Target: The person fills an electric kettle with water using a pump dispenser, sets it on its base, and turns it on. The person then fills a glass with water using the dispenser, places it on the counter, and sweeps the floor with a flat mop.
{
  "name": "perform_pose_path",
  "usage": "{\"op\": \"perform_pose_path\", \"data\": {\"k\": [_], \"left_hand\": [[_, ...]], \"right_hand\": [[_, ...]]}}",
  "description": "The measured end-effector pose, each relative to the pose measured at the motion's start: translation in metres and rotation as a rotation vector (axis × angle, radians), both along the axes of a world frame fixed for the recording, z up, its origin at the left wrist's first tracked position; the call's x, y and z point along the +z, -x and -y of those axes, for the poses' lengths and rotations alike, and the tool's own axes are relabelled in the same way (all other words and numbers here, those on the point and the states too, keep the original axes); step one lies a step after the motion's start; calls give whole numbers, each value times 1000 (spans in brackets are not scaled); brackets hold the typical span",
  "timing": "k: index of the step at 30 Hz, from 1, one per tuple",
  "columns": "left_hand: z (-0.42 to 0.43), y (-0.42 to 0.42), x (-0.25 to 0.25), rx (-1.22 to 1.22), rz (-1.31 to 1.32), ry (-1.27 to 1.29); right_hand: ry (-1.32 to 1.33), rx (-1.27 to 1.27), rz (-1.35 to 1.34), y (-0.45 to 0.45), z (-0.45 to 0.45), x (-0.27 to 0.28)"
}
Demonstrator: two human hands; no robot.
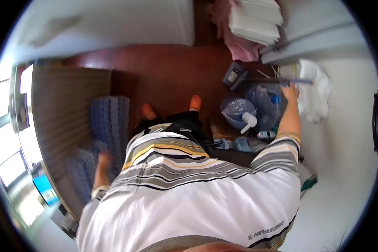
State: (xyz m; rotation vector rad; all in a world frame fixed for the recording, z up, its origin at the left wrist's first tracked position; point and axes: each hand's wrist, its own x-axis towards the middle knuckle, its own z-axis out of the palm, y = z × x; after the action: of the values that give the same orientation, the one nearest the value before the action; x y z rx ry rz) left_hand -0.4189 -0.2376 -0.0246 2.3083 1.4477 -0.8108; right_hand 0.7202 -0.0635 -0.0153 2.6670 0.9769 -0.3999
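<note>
My right hand [290,92] is closed around a long, thin pole [301,81] with a greyish-purple end, lying roughly level across the view. At the other end of the pole is a dark, boxy dustpan-like piece [234,75] with a pale label; whether the two are joined I cannot tell. Just below the hand is a clear plastic bag [268,107] with something blue in it. My left hand [105,158] hangs low at the left, blurred, near a blue and white patterned cover [109,119]. Its fingers are smeared, and nothing shows in it.
A bag-lined bin [235,110] stands by a white, bent plastic piece [248,122]. White folded sheets [256,21] are stacked on pink cloth [240,49]. White cloth [314,90] hangs at the right wall. My orange shoes [195,103] stand on the reddish floor [164,67].
</note>
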Motion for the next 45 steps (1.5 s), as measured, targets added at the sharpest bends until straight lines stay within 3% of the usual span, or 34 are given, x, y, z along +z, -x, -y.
{"op": "perform_pose_path", "data": {"k": [1, 2, 3, 4, 5, 6, 8, 10, 12, 17, 19, 23, 26, 28, 31, 34, 35, 41, 44, 45], "left_hand": [[-8, 15, -12, 157, 53, -196], [-39, 0, 9, 797, 432, 64], [-76, -24, 39, 1476, 819, 95], [-107, -98, 75, 1448, 807, -185], [-127, -106, 74, 1359, 846, -187], [-143, -113, 72, 1239, 896, -124], [-176, -187, 116, 1037, 698, -130], [-190, -221, 125, 969, 659, -71], [-194, -240, 124, 956, 660, -38], [-160, -204, 62, 1072, 734, 118], [-148, -189, 45, 1123, 574, 142], [-138, -178, 34, 1290, 566, 278], [-149, -152, 2, 1222, 633, 230], [-167, -129, -8, 1158, 703, 185], [-223, -102, 21, 1090, 800, 95], [-287, -56, 68, 1043, 785, -134], [-306, -38, 88, 1047, 808, -288], [-381, 36, 212, 1129, 997, -794], [-420, 77, 249, 1054, 976, -1038], [-433, 90, 254, 1035, 997, -1089]], "right_hand": [[65, 93, -2, -2, 0, 0], [54, 76, -12, -10, -2, -8], [71, 128, 51, -12, -1, -10], [345, 118, -122, -29, -13, -12], [32, 376, 5, -29, 7, -24], [101, 291, -265, -24, -2, -13], [92, 225, -262, 51, -15, 42], [-138, 363, -450, 35, -11, 0], [-153, 478, -460, 54, -36, 2], [-209, 720, -299, 138, -76, 42], [-129, 699, -406, 160, -95, 47], [-157, 820, -426, 244, -116, 93], [-356, 865, -470, 300, -140, 103], [-348, 835, -474, 347, -158, 116], [-407, 894, -466, 415, -196, 120], [-207, 543, -746, 518, -246, 143], [-212, 555, -743, 552, -265, 142], [-496, 1129, -647, 719, -370, 137], [-471, 1130, -690, 799, -425, 129], [-575, 1207, -696, 821, -449, 112]]}}
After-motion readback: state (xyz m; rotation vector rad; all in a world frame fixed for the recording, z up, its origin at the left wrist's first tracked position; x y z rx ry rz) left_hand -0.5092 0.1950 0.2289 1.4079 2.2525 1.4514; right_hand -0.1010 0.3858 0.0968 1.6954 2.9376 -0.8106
